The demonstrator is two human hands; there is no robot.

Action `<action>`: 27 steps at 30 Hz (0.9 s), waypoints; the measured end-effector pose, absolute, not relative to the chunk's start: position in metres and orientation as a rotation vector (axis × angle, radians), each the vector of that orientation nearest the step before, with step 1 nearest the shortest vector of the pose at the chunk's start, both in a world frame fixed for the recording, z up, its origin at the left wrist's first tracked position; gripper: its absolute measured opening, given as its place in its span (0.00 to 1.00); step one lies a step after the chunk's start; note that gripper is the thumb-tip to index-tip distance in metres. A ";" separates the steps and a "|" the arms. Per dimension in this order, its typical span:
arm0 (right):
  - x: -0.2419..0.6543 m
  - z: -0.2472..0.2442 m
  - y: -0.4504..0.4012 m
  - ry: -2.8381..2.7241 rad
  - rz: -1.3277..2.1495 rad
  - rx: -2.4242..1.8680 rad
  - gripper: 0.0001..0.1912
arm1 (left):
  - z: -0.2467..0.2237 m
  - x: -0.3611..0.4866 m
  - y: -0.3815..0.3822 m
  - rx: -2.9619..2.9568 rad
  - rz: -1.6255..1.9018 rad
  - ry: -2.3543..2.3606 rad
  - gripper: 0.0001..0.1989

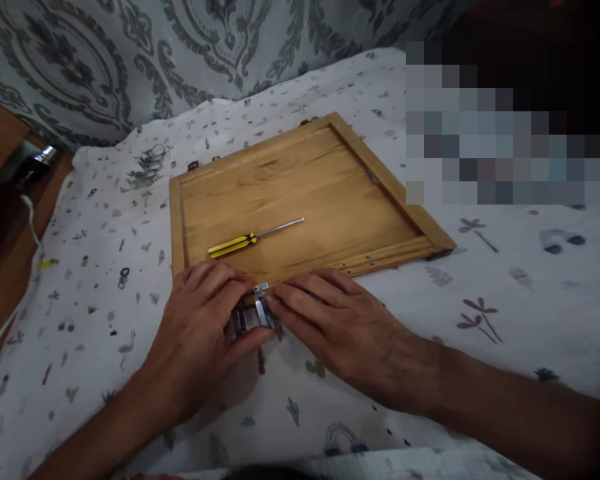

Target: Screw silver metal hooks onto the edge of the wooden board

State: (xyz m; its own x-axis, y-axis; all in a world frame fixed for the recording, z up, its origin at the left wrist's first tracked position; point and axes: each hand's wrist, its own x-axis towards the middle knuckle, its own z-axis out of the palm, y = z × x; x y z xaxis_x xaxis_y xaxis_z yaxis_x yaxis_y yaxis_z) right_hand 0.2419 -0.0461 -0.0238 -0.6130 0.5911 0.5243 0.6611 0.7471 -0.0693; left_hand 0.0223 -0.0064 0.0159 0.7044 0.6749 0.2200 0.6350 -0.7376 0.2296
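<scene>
A framed wooden panel point(290, 193) lies flat on a patterned sheet. On its near edge, a small metal bracket point(261, 310) sits between my two hands. My left hand point(205, 320) is closed on the bracket, its thumb below it and its fingers curled over the panel's edge. My right hand point(335, 320) rests against the bracket's right side with its fingers bent together over the near rail; whether they grip anything is hidden. A screwdriver point(235, 245) with a yellow and black handle lies on the panel, its tip to the right.
Several metal pieces point(149, 167) lie in a pile on the patterned sheet point(100, 267), left of the panel. A white cable point(33, 233) runs along the wooden furniture at the far left. Patterned fabric point(205, 47) rises behind. The upper right is pixelated.
</scene>
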 end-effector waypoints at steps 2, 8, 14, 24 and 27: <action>0.244 -0.026 -0.046 -2.381 -0.121 -0.959 0.18 | 0.016 0.022 -0.006 2.765 0.419 1.068 0.18; 0.248 -0.027 -0.044 -2.208 0.022 -0.953 0.16 | 0.016 0.021 -0.005 2.754 0.426 1.068 0.18; 0.253 -0.013 -0.040 -2.096 0.207 -1.002 0.12 | 0.013 0.022 -0.004 2.751 0.472 1.071 0.18; 0.232 0.026 0.023 -2.432 0.265 -1.280 0.12 | 0.011 0.022 -0.003 2.735 0.445 1.125 0.16; 0.217 0.023 0.040 -2.565 0.228 -1.292 0.09 | 0.013 0.023 -0.004 2.725 0.429 1.146 0.14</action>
State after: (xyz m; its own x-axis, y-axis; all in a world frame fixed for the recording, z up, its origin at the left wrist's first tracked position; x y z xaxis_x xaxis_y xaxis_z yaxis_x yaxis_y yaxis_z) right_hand 0.2166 0.0400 0.0233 -0.5706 0.8055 0.1597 0.7646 0.5921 -0.2545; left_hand 0.0229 -0.0036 0.0130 0.6662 0.7180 0.2015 0.6739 -0.6954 0.2497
